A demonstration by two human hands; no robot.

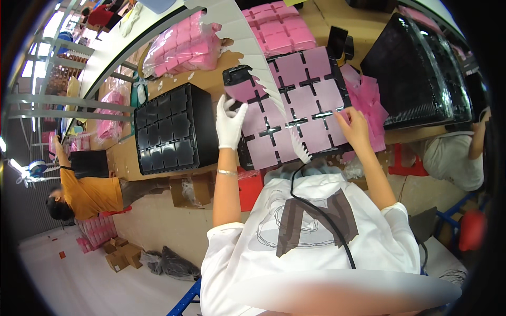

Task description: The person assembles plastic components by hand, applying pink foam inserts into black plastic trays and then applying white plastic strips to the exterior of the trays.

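Observation:
In front of me lies a black compartment tray (272,129) with pink square sheets (305,109) laid over its cells. At its left side my left hand (230,124), in a white glove, is held with fingers apart and nothing seen in them. My bare right hand (356,128) is at the tray's right edge, its fingertips by a pink sheet, thumb and forefinger apart. Loose pink sheets (367,102) lie in a heap just beyond that hand. A pale, jagged-edged strip crosses the view over the tray and hides part of it.
Stacked black trays (167,130) stand at the left, with a taller, film-wrapped black stack (408,76) at the right. Bagged pink pieces (184,45) lie farther back. A co-worker in an orange shirt (95,190) is at the far left; cardboard boxes (124,256) sit on the floor.

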